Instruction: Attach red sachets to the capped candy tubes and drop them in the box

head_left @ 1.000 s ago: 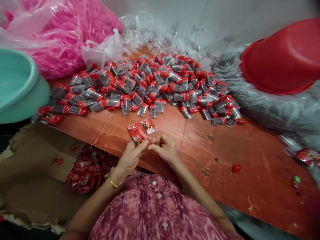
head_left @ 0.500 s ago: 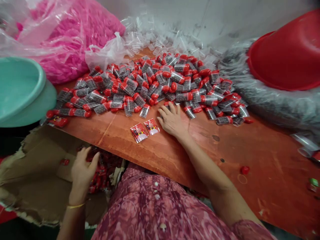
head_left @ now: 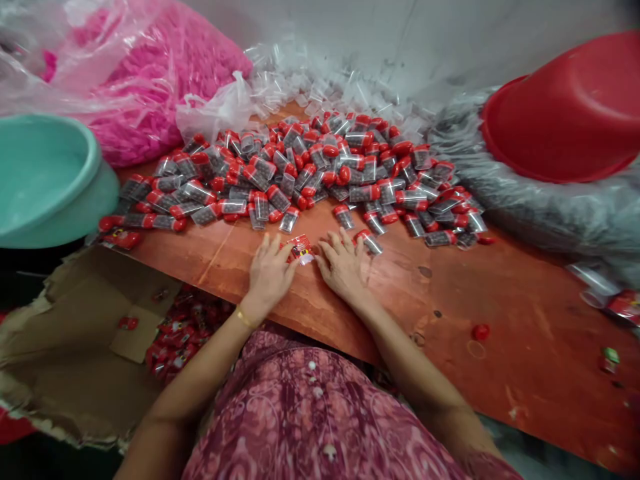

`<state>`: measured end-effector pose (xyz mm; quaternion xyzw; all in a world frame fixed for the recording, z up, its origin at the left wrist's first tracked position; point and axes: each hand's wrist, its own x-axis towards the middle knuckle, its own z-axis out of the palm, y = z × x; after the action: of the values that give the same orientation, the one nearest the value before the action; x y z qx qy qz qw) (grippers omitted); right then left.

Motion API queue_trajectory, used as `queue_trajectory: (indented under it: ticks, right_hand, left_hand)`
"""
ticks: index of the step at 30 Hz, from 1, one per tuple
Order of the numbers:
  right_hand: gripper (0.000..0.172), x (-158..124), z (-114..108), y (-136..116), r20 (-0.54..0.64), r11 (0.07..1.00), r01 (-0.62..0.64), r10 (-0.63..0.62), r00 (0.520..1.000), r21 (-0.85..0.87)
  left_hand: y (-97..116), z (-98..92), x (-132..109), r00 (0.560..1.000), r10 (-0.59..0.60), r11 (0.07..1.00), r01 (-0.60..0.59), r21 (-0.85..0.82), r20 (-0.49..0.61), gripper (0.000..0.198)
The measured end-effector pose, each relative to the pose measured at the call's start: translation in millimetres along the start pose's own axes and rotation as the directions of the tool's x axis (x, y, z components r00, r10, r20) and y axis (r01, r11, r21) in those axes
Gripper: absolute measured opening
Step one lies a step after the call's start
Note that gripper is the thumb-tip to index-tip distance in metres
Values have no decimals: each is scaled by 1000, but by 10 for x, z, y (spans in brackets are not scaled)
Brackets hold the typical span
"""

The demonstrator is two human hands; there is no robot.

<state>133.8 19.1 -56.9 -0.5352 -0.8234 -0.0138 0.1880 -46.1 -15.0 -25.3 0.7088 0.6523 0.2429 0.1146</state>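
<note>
Two hands rest on the tabletop, just in front of a pile of small clear tubes (head_left: 260, 175) with red caps and dark beads inside. A small red printed packet (head_left: 302, 248) lies between them. My left hand (head_left: 271, 272) has its fingers stretched out and apart, with thumb and index at the packet's left edge; whatever lies under its palm is hidden. Just right of the packet, my right hand (head_left: 345, 268) is spread low over the wood, its thumb close to the packet. One capped tube (head_left: 369, 241) lies right beside its fingertips, another (head_left: 343, 216) just beyond them.
Below the table's left edge stands a torn cardboard box (head_left: 65, 347) with red packets (head_left: 175, 333). A teal basin (head_left: 95, 193) and a pink-filled plastic bag (head_left: 150, 87) are at left. On the right, a red tub (head_left: 565, 113) sits on a bulging clear bag (head_left: 540, 207).
My left hand has come up from the box onto the table. Of two packets seen there earlier, one still shows. Two tubes now lie apart from the pile near my right hand, which moved slightly nearer.
</note>
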Motion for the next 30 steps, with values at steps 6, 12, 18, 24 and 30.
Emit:
queue_trajectory:
  ticks: [6,12,18,24,30]
  right_hand:
    - [26,-153,-17,96,-29,995,-53,56,998,84]
    - [29,-119,-9,37,-13,992,-53,54,998,117]
    - [31,-23,20,-70,47,987,-66,60,997,147]
    - [32,8,-101,-73,-55,868,-151,200,978,474]
    - [26,190,28,-197,107,447,-267,351,930,854]
  left_hand:
    - [38,297,368,996,43,993,-51,105,78,22]
    - [6,352,262,999,50,998,-50,47,-12,24]
    - [13,309,262,997,58,998,-59,-18,-47,21]
    - [52,110,240,992,-17,994,4,-105,-127,25]
    - [148,58,203,995,-13,990,-1,-138,-100,25]
